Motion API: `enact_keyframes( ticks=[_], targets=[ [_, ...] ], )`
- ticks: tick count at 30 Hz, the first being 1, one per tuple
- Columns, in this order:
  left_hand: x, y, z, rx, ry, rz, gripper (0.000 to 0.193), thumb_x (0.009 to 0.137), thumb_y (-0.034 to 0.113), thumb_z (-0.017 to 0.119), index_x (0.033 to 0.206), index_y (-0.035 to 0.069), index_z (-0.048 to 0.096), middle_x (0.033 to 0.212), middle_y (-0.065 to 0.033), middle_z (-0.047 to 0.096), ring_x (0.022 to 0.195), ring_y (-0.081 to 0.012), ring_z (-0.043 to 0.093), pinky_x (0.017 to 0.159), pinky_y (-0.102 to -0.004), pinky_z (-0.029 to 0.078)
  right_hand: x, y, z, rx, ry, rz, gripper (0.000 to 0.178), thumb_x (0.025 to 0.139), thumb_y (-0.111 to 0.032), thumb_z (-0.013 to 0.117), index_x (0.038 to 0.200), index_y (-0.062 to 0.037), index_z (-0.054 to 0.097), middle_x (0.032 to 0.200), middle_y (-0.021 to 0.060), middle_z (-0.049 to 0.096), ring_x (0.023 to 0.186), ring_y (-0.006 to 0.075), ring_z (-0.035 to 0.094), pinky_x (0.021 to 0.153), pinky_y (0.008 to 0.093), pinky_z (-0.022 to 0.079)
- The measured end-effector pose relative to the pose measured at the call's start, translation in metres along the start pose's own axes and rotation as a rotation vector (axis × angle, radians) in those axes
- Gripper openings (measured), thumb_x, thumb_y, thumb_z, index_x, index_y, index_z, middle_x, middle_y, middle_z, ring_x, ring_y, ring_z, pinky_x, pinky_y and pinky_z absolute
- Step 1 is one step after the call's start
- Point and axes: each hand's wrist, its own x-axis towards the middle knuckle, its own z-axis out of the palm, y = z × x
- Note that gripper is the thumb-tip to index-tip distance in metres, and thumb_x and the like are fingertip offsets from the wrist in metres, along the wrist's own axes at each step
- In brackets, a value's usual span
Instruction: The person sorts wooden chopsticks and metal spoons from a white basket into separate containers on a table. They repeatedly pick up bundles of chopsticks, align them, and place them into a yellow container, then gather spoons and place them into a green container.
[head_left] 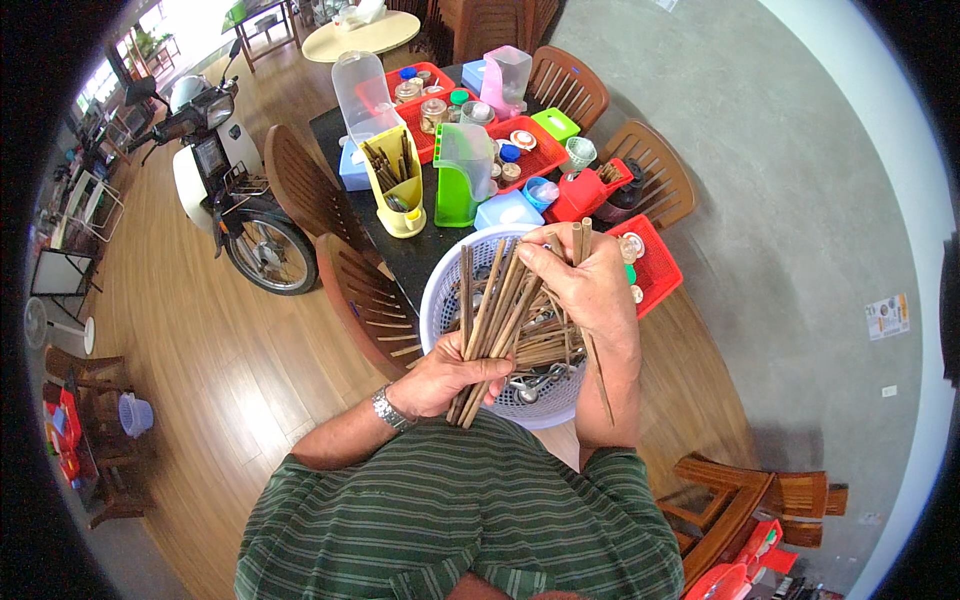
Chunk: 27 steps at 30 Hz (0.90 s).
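My left hand [447,377] grips the lower end of a thick bundle of brown wooden chopsticks [492,310], held upright over a white plastic basket [436,295]. My right hand [587,285] pinches the tops of the same sticks, with two ends poking up above its fingers. More chopsticks [548,345] lie crosswise inside the basket, and metal spoons show at its bottom. A yellow holder [395,180] with several chopsticks stands farther back on the dark table.
The dark table [415,255] carries red trays [655,265] with jars, a green holder [462,175], blue boxes and clear pitchers. Wooden chairs [365,300] ring it. A scooter [225,190] is parked at the left on the wood floor. A grey wall runs along the right.
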Motion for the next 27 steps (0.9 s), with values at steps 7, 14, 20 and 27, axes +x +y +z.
enact_keyframes(
  ticks=[7, 14, 20, 27],
  targets=[
    [0.001, 0.000, -0.003, 0.010, -0.013, 0.003, 0.016, 0.097, 0.014, 0.071, 0.107, 0.003, 0.067, 0.079, -0.0037, 0.066, 0.068, -0.0136, 0.064, 0.061, -0.0291, 0.053, 0.015, -0.007, -0.024, 0.248, 0.375, 0.015, 0.022, 0.099, -0.024, 0.069, 0.093, -0.0028, 0.072, 0.070, -0.0041, 0.059, 0.057, 0.0036, 0.048, 0.050, 0.0235, 0.037],
    [0.003, -0.002, -0.008, -0.016, -0.031, 0.032, 0.022, 0.101, 0.024, 0.068, 0.111, 0.005, 0.064, 0.075, -0.0012, 0.060, 0.066, -0.0112, 0.058, 0.059, -0.0276, 0.050, 0.027, -0.023, -0.078, 0.530, 0.961, -0.202, 0.035, 0.106, -0.040, 0.056, 0.093, -0.0068, 0.056, 0.086, 0.0106, 0.065, 0.060, 0.0141, 0.055, 0.050, 0.0277, 0.044],
    [0.008, -0.005, -0.009, -0.180, 0.016, 0.013, 0.031, 0.103, 0.031, 0.063, 0.122, 0.007, 0.060, 0.082, 0.0016, 0.058, 0.065, -0.0090, 0.056, 0.057, -0.0236, 0.047, 0.011, -0.015, -0.072, 0.532, 1.038, -0.348, 0.042, 0.107, -0.044, 0.049, 0.087, -0.0069, 0.047, 0.073, 0.0068, 0.056, 0.057, 0.0152, 0.052, 0.051, 0.0298, 0.046],
    [0.024, -0.012, -0.025, -0.390, -0.122, -0.055, 0.052, 0.104, 0.046, 0.056, 0.140, 0.010, 0.051, 0.093, 0.0010, 0.059, 0.072, -0.0111, 0.058, 0.060, -0.0274, 0.050, -0.029, 0.045, 0.011, 0.174, 0.397, -0.966, 0.049, 0.103, -0.055, 0.051, 0.080, -0.0121, 0.045, 0.069, 0.0014, 0.048, 0.060, 0.0181, 0.044, 0.056, 0.0385, 0.040]
  ],
)
